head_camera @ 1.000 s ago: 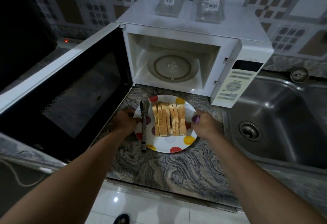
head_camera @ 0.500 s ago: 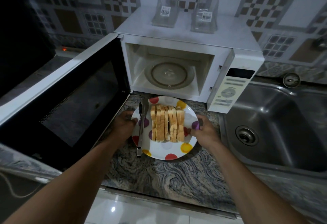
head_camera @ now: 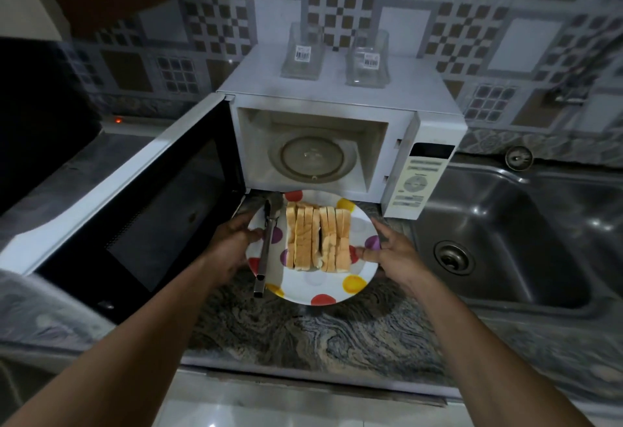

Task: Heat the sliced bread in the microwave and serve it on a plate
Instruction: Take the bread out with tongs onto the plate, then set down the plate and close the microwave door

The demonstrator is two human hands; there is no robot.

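gripping plate point(head_camera: 323, 280) of sliced bread point(head_camera: 317, 241) in left hand point(head_camera: 232, 248) and right hand point(head_camera: 391, 254) before open microwave point(head_camera: 337, 103); not yet heated or served.

White plate point(head_camera: 332, 286) with red, yellow, purple dots; white microwave point(head_camera: 337, 99)

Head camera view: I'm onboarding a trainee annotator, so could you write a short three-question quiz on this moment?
1. True or false: the microwave door stands open.
2. Beside the bread on the plate lies: A) a fork, B) metal tongs, C) a knife.
3. Which hands hold the plate?
Key: 1 true; 2 B; 3 both, the left hand and the right hand, at opposite rims.
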